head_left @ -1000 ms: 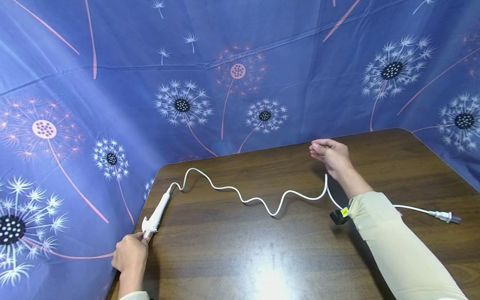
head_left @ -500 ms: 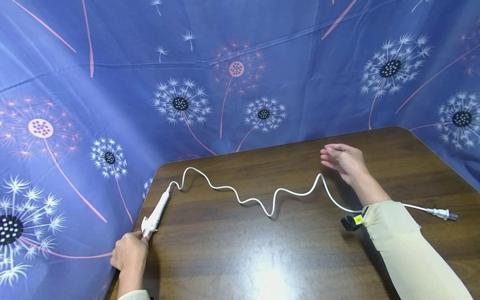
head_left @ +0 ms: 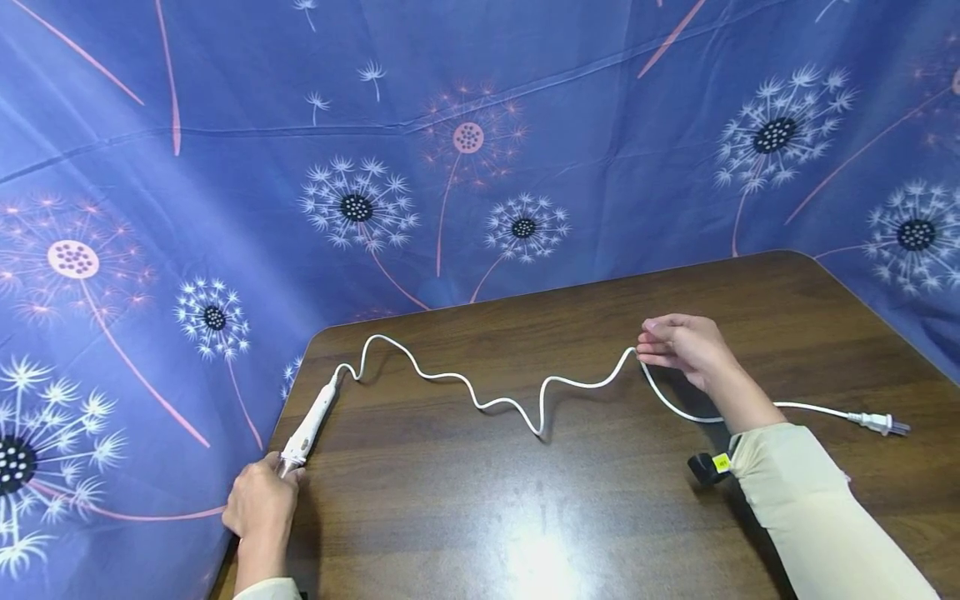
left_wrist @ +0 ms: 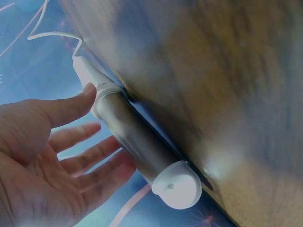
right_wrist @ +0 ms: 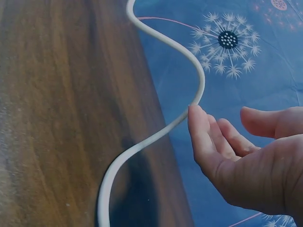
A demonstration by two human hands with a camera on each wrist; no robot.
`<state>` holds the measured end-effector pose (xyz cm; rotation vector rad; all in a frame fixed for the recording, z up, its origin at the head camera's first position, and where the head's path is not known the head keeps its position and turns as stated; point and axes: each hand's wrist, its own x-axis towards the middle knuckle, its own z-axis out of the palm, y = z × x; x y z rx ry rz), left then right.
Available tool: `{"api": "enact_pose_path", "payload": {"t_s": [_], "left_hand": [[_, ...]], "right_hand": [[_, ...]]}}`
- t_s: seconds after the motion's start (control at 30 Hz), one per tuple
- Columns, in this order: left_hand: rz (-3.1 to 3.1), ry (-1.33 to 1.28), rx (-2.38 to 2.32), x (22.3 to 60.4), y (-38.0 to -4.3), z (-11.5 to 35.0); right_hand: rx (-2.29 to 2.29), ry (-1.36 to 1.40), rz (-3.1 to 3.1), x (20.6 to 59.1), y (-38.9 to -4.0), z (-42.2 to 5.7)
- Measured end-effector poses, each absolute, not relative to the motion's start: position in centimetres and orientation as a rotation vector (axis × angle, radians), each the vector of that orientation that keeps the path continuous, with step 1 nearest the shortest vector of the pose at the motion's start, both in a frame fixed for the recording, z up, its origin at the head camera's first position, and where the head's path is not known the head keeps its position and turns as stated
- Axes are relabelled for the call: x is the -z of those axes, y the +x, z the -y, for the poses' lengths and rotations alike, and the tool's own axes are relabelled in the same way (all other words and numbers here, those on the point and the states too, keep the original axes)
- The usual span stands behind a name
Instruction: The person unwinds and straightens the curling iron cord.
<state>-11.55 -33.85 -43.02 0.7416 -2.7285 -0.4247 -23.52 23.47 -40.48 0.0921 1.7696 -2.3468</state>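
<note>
A curling iron (head_left: 309, 429) with a white handle lies along the table's left edge. In the left wrist view its metallic barrel (left_wrist: 137, 132) ends in a white cap (left_wrist: 177, 187). My left hand (head_left: 262, 500) is at the barrel end; fingertips touch the barrel's side and the thumb tip lies by the collar, with the palm apart. The white cord (head_left: 592, 386) runs in waves across the table to my right hand (head_left: 693, 346). There, in the right wrist view, a fingertip touches the cord's bend (right_wrist: 201, 78) while the thumb stays apart.
The cord passes beneath my right forearm to a white plug (head_left: 873, 422) on the right of the brown wooden table (head_left: 450, 500). A blue cloth with dandelion prints (head_left: 570, 108) hangs behind the table and at its sides. A black wrist camera (head_left: 707, 469) sits below my right wrist.
The curling iron has rolled under my left hand, so the lever on its side no longer shows. My right hand moved right, off the cord, then back down against the bend.
</note>
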Motion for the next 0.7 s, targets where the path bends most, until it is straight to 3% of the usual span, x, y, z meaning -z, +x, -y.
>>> {"api": "enact_pose_path", "payload": {"t_s": [0.4, 0.7], "left_hand": [[2.822, 0.615, 0.482, 43.4, -11.9, 34.0], [2.861, 0.636, 0.476, 43.2, -12.0, 34.0]], "right_hand": [[2.11, 0.063, -1.853, 41.8, -23.0, -22.3], [2.38, 0.12, -1.387, 42.9, -23.3, -21.9]]}}
